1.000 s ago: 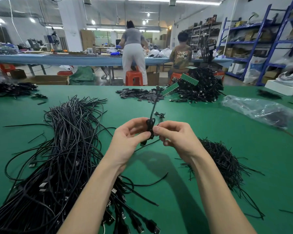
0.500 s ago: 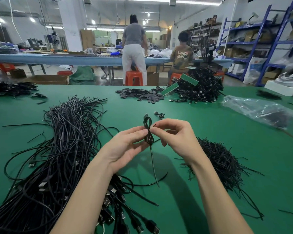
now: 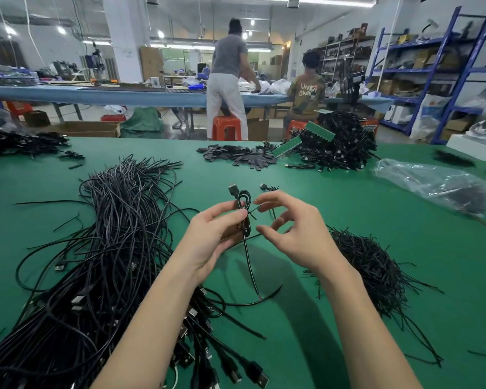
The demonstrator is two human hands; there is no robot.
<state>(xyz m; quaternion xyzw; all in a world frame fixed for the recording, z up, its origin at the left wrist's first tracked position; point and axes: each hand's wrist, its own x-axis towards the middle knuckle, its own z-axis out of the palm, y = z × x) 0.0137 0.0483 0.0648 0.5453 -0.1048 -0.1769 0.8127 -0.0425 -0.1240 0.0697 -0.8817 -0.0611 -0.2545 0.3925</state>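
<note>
Above the green table (image 3: 348, 209), my left hand (image 3: 213, 237) pinches a small coiled black USB cable (image 3: 243, 196) between thumb and fingers. The plug sticks up at the top of the coil, and a loose tail hangs down toward the table. A thin black twist tie (image 3: 253, 211) juts out of the coil's middle to the right. My right hand (image 3: 298, 234) hovers just right of the coil with its fingers spread and loosely curled; I cannot see it gripping anything.
A large heap of loose black USB cables (image 3: 110, 248) covers the table's left. A pile of black twist ties (image 3: 376, 270) lies on the right. Farther back are small black pieces (image 3: 236, 155), bundled cables (image 3: 337, 144) and a plastic bag (image 3: 438, 183). Two people work at a table behind.
My right hand has let go of the coil and drawn away to the right with its fingers spread. My left hand keeps its pinch, and the coil has risen slightly.
</note>
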